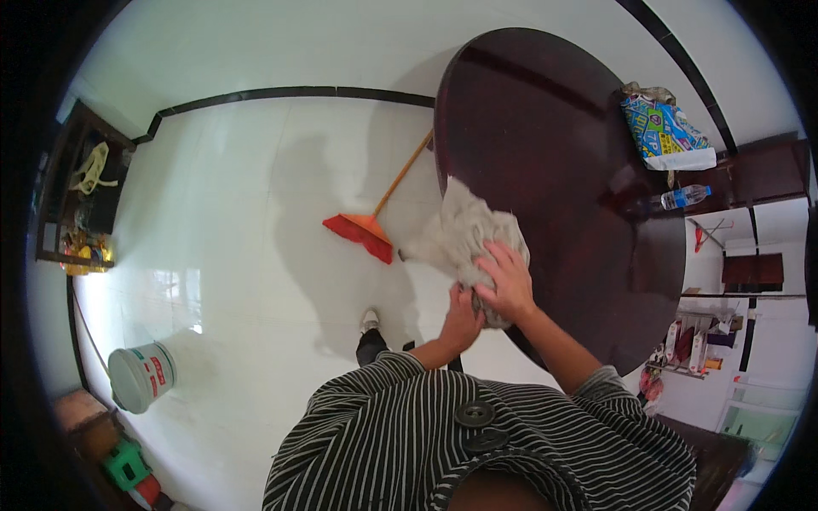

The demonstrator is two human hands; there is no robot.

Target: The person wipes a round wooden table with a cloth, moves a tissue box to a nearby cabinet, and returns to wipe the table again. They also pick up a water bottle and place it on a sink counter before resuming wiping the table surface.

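Note:
A crumpled beige cloth point(489, 223) is bunched up in both hands in front of my body, over the near left edge of a round dark wooden table point(549, 128). My left hand point(461, 319) grips its lower side. On the upper right of the bundle, my right hand point(508, 281) presses with the fingers spread over the folds. The cloth's upper left part hangs loose and looks blurred. Whether the cloth touches the tabletop I cannot tell.
A broom with red bristles point(361, 236) lies on the pale tiled floor. At the left stands a white bucket point(140, 377), near a dark shelf point(54, 191). The table's far side holds a colourful plastic package point(664, 128) and a water bottle point(686, 197).

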